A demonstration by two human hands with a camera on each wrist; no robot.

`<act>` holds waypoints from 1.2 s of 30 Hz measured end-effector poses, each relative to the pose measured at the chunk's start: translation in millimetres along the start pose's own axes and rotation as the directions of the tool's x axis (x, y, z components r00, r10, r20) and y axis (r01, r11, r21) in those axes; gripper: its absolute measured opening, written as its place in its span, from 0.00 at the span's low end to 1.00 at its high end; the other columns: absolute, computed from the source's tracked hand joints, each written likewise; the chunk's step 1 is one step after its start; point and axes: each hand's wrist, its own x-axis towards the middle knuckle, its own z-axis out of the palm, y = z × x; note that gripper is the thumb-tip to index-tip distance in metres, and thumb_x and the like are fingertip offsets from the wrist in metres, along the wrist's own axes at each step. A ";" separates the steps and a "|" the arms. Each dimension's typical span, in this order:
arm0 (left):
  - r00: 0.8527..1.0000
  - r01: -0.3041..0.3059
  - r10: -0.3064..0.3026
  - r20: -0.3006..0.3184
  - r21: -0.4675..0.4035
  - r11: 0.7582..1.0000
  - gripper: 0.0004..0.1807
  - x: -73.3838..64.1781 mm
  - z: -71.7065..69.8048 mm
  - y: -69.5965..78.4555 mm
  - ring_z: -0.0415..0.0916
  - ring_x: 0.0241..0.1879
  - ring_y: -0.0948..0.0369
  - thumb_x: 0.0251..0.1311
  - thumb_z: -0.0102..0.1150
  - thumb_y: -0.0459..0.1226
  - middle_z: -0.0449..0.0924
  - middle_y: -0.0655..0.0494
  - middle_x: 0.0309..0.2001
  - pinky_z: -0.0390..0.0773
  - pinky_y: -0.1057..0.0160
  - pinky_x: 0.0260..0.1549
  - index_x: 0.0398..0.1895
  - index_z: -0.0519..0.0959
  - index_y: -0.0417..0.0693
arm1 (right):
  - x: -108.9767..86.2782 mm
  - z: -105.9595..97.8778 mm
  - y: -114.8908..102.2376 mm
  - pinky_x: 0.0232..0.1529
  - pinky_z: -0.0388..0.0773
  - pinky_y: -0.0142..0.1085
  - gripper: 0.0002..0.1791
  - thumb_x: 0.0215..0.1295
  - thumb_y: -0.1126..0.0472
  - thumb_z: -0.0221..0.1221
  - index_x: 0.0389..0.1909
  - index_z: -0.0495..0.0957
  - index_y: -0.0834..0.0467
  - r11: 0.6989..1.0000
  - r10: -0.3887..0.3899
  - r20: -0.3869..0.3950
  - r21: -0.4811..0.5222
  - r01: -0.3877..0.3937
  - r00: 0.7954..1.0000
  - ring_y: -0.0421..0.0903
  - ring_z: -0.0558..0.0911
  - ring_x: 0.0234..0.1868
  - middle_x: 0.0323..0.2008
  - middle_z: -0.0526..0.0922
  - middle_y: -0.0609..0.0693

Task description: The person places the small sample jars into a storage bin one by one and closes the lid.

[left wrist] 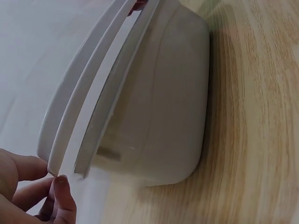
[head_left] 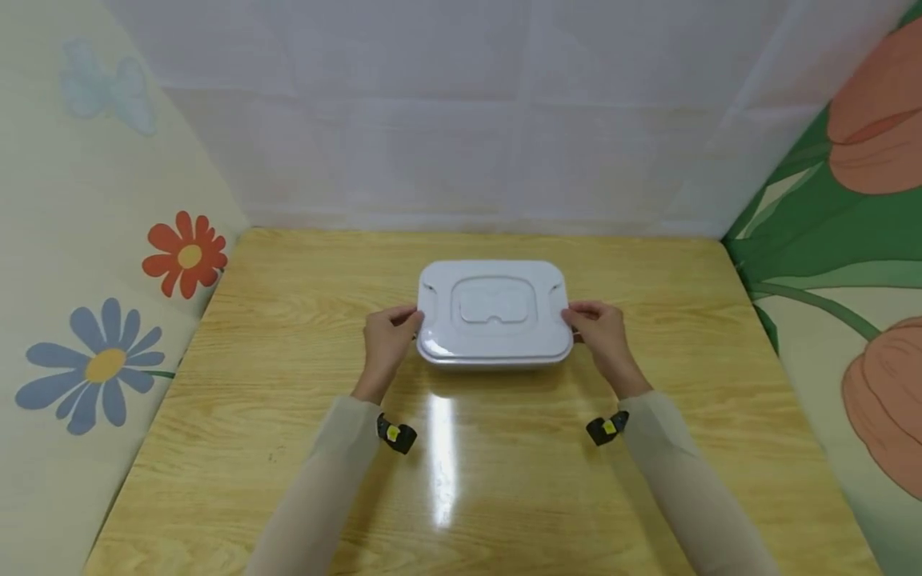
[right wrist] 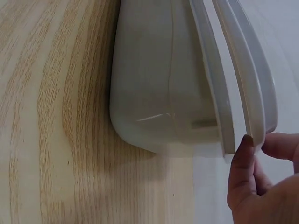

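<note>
A white rectangular lid (head_left: 494, 336) with rounded corners and a raised centre panel sits level over a white, deep-sided container (left wrist: 163, 102). In both wrist views a narrow gap shows between the lid's edge and the container's rim, so the lid is raised a little. The left hand (head_left: 387, 344) pinches the lid's left end between thumb and fingers. At the opposite end, the right hand (head_left: 603, 342) pinches the lid the same way, with fingertips under its edge (right wrist: 257, 107). The container's base rests on the table, and its inside is hidden.
The wood-grain table (head_left: 288, 480) reaches back to a white sheet (head_left: 432, 160). Flower-patterned panels stand at the left (head_left: 65, 240) and right (head_left: 864, 256). A small dark device with a yellow mark is strapped to each wrist.
</note>
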 end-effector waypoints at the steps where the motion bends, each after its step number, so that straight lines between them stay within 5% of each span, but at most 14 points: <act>1: 1.000 0.009 -0.009 0.006 0.002 1.000 0.15 0.6 1.1 -0.6 0.80 0.43 0.54 0.62 0.58 0.37 0.83 0.42 0.47 0.81 0.67 0.38 0.49 0.81 0.39 | 0.6 -0.2 0.3 0.45 0.81 0.36 0.20 0.67 0.60 0.56 0.56 0.72 0.66 1.000 0.009 0.003 -0.005 -0.009 1.000 0.37 0.80 0.35 0.47 0.79 0.58; 8: 0.999 0.044 -0.044 0.019 0.033 0.999 0.16 1.2 4.5 -4.5 0.80 0.44 0.53 0.63 0.57 0.37 0.82 0.42 0.47 0.81 0.64 0.41 0.50 0.81 0.39 | 2.1 -1.8 0.5 0.44 0.81 0.34 0.22 0.67 0.59 0.56 0.58 0.71 0.67 0.999 0.024 0.028 -0.046 -0.023 0.999 0.39 0.80 0.36 0.50 0.78 0.63; 26: 0.998 -0.055 0.058 -0.035 0.078 0.995 0.14 0.8 10.8 -6.9 0.82 0.41 0.51 0.59 0.58 0.34 0.84 0.38 0.42 0.81 0.62 0.39 0.45 0.83 0.35 | 1.1 -8.2 1.4 0.46 0.81 0.35 0.21 0.65 0.61 0.58 0.55 0.74 0.69 0.996 0.034 0.039 -0.087 -0.031 0.999 0.36 0.78 0.32 0.45 0.79 0.57; 36: 1.000 -0.002 0.002 0.001 0.106 0.994 0.15 1.0 7.8 -5.4 0.82 0.45 0.52 0.61 0.58 0.37 0.84 0.41 0.45 0.81 0.58 0.44 0.48 0.82 0.39 | 3.5 -6.0 10.3 0.41 0.82 0.33 0.20 0.65 0.60 0.59 0.53 0.75 0.68 0.993 0.024 0.020 -0.119 -0.021 1.000 0.35 0.79 0.29 0.41 0.80 0.56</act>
